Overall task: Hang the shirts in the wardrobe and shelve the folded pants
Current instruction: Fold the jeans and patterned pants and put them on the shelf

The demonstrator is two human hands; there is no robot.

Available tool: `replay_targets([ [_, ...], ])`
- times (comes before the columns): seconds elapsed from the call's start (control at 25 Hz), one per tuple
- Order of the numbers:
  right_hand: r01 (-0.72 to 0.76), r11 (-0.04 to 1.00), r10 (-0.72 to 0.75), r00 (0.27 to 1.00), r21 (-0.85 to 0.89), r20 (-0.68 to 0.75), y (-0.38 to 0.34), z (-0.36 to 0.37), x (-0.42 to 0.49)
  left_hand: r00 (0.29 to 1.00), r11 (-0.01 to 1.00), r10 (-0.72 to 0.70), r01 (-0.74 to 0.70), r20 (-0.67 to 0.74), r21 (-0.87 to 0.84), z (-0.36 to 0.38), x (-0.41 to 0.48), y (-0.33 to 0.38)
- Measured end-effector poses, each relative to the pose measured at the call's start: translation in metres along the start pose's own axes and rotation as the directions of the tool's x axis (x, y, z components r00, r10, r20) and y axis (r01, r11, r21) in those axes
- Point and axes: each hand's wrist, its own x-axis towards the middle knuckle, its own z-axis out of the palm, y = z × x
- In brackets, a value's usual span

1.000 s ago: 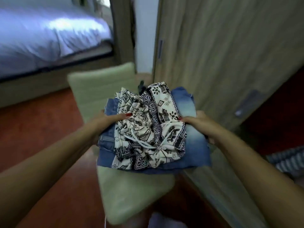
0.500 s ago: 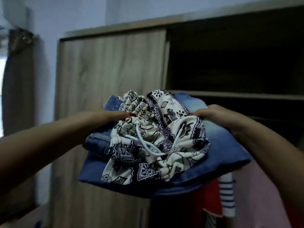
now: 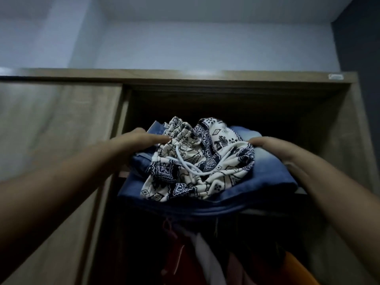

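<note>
— Where are the folded pants (image 3: 201, 161)?
— In front of us, at the near edge of the upper shelf (image 3: 301, 190) in the wardrobe (image 3: 61, 130).
— And our grip?
— Our left hand (image 3: 141, 140) and right hand (image 3: 275, 149) clasp their sides.

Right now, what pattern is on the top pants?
The drawstring pants are white with a dark navy ornamental print; head view.

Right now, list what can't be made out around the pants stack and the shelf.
Head view, shelf: covered by folded jeans; resting on it or not, unclear.
Head view, left hand and right hand: fingers hidden under the folded jeans.
Head view, hanging clothes: dark, cut by bottom edge.
</note>
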Motion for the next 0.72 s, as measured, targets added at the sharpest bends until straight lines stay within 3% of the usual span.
replay_targets([
  [0.2, -0.111, 0.994, 0.111, 0.993, -0.016, 0.025, 0.036, -0.031, 0.064, 1.0, 0.999, -0.023, 0.023, 0.018, -0.025, 0.05, 0.076, -0.005],
  [0.36, -0.185, 0.932, 0.185, 0.982, -0.312, -0.031, 0.07, -0.039, 0.077, 0.95, 0.988, -0.004, -0.044, 0.313, 0.146, 0.052, 0.13, -0.044],
  [0.48, -0.145, 0.885, 0.138, 0.989, -0.443, -0.046, 0.078, -0.049, 0.056, 0.971, 0.99, 0.13, -0.138, 0.203, 0.029, 0.041, 0.129, -0.051],
  [0.56, -0.019, 0.865, -0.017, 0.998, -0.501, -0.068, 0.07, -0.049, 0.04, 0.945, 0.948, 0.317, -0.313, 0.081, -0.056, 0.043, 0.076, -0.027],
  [0.64, 0.172, 0.852, -0.183, 0.983, -0.495, 0.027, 0.061, -0.044, 0.021, 0.77, 0.769, 0.638, -0.639, 0.023, 0.017, 0.048, 0.031, -0.019],
  [0.72, 0.345, 0.787, -0.272, 0.938, -0.512, 0.214, 0.057, -0.035, -0.002, 0.559, 0.492, 0.799, -0.82, 0.221, 0.293, 0.058, -0.009, -0.023],
])
